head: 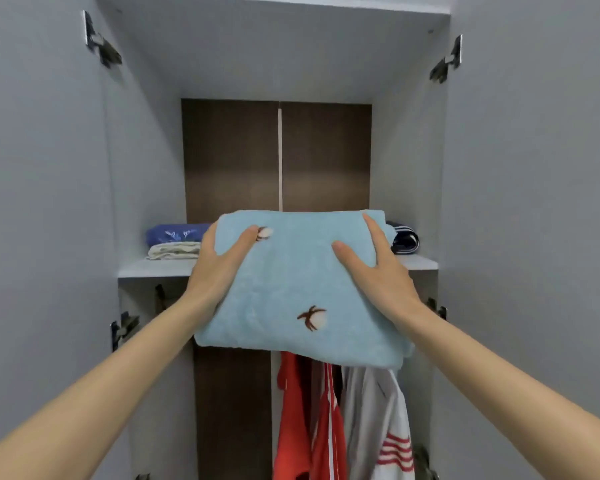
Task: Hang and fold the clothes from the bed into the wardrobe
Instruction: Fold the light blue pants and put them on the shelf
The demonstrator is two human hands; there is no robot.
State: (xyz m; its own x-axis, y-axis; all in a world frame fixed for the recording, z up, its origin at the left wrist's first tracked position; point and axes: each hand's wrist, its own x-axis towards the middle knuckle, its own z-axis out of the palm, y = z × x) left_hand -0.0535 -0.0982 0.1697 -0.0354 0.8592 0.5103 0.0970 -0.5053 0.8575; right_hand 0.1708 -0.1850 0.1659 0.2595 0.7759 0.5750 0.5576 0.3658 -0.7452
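**Two hands on one folded towel, at the wardrobe shelf**

Both arms reach forward into the open wardrobe [409,150]. Between them we see a folded blue towel [302,289], pale, fleecy, with small brown-and-white motifs on top.

Left hand [219,265]: clamped on the towel's left edge. The thumb lies across the top and its tip touches one motif. The rest of that hand goes under the cloth, out of view.

Right hand [378,268]: clamped on the right edge. Of its fingers [374,237] we see the thumb and one long finger, spread apart and pressed flat on top. The others wrap past the edge, hidden.

Where the towel is: its far edge sits beyond the fingertips, level with the grey shelf [153,266], and its near half hangs out in front of the shelf lip. We cannot tell whether the far part already rests on the shelf board.

Left of the left thumb, on the shelf: a dark blue folded cloth [174,233] stacked on a cream folded cloth [174,251], both partly covered by the hand and towel.

Right of the right fingers, on the shelf: a navy bundle with white stripes [405,241], just beside the towel's far corner.

Below the wrists, under the shelf: a red garment [291,420] hangs next to a grey-white garment with red stripes [381,427], and the towel's near edge covers their tops.

Metal hinges [101,41] show on both open doors, well outside the hands.
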